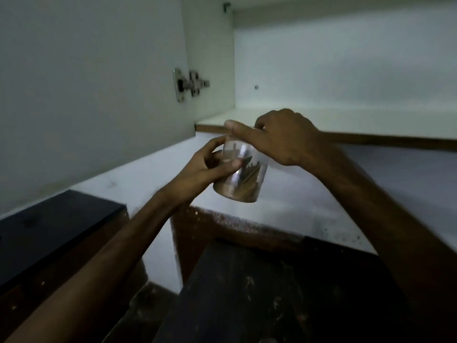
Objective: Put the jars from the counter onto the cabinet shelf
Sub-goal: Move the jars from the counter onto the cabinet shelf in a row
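Observation:
A clear jar (243, 178) with brown sticks inside hangs in the air, tilted, just below and in front of the white cabinet shelf (346, 125). My left hand (205, 167) grips its side from the left. My right hand (279, 139) covers its top, fingers wrapped over the lid, which is hidden under the palm. The shelf itself is bare where I can see it.
The open cabinet door (86, 82) with a metal hinge (190, 84) stands at the left. Below is a white ledge (284, 201), a black slab (49, 226) at the left and a dark counter surface (272, 293) in front.

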{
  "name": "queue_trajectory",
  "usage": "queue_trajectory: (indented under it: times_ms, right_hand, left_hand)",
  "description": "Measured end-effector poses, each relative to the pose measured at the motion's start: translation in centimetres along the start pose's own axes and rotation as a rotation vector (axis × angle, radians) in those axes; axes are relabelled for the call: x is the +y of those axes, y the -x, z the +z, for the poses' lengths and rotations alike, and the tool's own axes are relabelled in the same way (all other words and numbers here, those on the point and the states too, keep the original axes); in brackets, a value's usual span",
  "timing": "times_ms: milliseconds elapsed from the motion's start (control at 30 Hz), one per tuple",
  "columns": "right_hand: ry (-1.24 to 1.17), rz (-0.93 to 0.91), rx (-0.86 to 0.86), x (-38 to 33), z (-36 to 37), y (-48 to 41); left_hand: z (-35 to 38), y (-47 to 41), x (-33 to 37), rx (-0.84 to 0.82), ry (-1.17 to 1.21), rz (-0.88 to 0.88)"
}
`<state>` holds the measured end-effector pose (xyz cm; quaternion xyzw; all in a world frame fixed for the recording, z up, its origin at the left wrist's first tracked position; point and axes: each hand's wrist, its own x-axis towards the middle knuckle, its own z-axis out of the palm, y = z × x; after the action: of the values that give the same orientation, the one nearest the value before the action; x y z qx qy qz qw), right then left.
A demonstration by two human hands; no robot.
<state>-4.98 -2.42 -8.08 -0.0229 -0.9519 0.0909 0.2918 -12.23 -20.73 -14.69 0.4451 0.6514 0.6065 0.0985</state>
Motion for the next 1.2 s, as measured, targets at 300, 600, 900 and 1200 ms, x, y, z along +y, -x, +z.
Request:
queue_trajectory:
  times_ms: [300, 600, 900, 1200]
  right_hand:
    - [-0.735, -0.076, -0.170, 1.2, -9.1, -3.4]
    - [-0.429, 0.163, 0.278, 3.6, -7.5, -7.0]
    - [-0.092, 0.221, 0.144, 7.0, -1.9, -10.9]
    - [-0.084, 0.249, 0.072, 9.7, 1.1, -17.6]
  left_hand:
    - [-1.0, -8.4, 6.7, -0.055, 0.464, 0.125]
    - [-0.4, -14.4, 6.1, -0.051, -0.200, 0.272]
    - [-5.1, -15.9, -0.8, 0.064, -1.016, -0.057]
    - [-5.3, -16.1, -2.3, 0.058, -1.185, 0.033]
